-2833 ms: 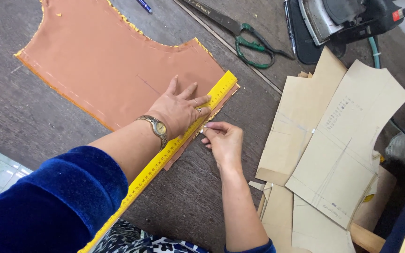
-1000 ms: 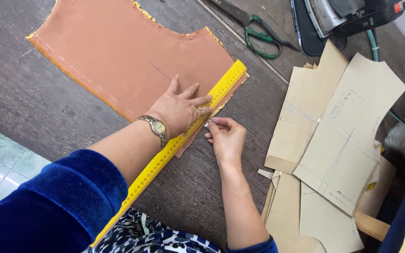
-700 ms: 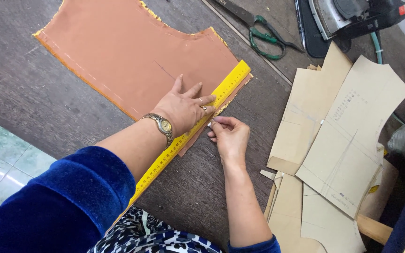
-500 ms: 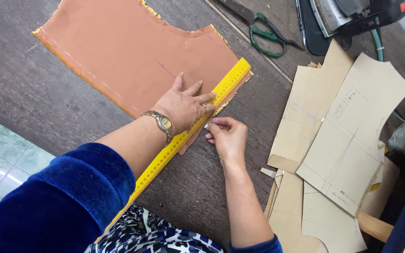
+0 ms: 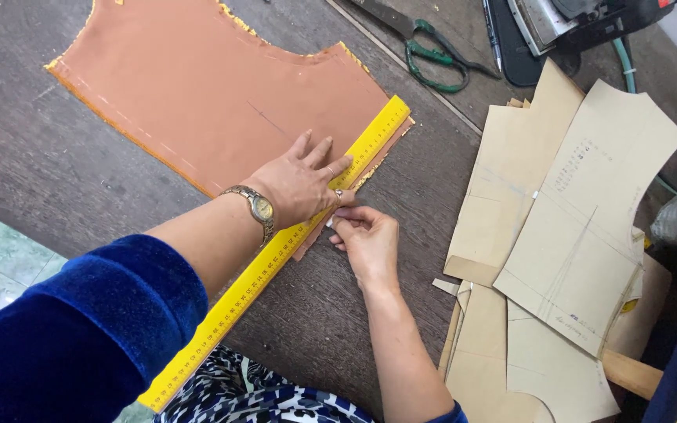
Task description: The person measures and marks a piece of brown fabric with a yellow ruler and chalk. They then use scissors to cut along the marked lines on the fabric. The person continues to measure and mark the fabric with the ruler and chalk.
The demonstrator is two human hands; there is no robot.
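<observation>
Left hand (image 5: 295,184) presses spread fingers flat on a yellow ruler (image 5: 276,254) lying along the edge of a brown fabric piece (image 5: 221,94) on the dark table (image 5: 33,164), while the right hand (image 5: 366,239) pinches something small, likely chalk, beside it; any ruler slip would probably skew the line.

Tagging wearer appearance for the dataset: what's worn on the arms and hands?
Left arm wears a deep blue velvet sleeve pushed up the forearm, plus a metal-band wristwatch. Left hand has a ring. Right hand is bare, with a blue sleeve edge near the elbow.
</observation>
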